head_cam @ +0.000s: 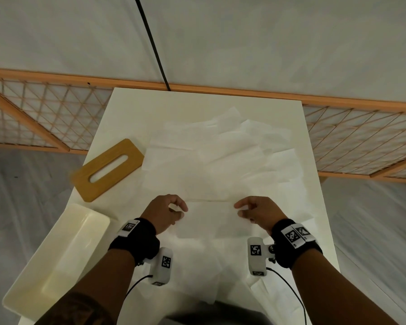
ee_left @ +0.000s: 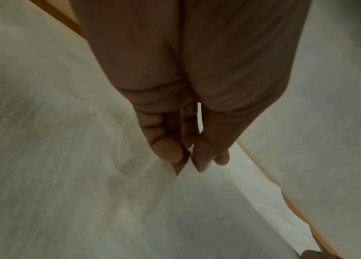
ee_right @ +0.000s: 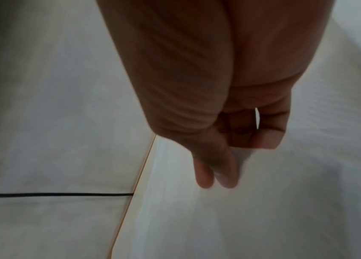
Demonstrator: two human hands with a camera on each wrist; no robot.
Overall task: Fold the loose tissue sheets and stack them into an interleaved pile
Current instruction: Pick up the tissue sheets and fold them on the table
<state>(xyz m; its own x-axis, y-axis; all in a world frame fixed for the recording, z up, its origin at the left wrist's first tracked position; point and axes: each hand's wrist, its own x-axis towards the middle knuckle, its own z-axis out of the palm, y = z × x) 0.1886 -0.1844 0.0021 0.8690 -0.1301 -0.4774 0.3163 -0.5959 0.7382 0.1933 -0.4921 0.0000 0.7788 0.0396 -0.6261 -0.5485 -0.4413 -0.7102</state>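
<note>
A white tissue sheet [head_cam: 211, 219] hangs stretched between my two hands just above the near part of the white table [head_cam: 127, 109]. My left hand [head_cam: 182, 211] pinches its left top corner; the left wrist view shows thumb and fingers [ee_left: 168, 150] closed on the sheet's edge [ee_left: 86, 175]. My right hand [head_cam: 238, 208] pinches the right top corner, with the fingertips [ee_right: 206, 178] pressed together on the sheet [ee_right: 296, 192]. Beyond the hands, several loose tissue sheets [head_cam: 220, 156] lie overlapping across the middle and far right of the table.
A wooden tissue-box lid with a slot [head_cam: 108, 168] lies at the table's left edge. A cream open box [head_cam: 56, 266] sits at the near left. More tissue [head_cam: 197, 277] lies under my wrists. A lattice screen [head_cam: 45, 113] and black cable [head_cam: 150, 43] lie beyond.
</note>
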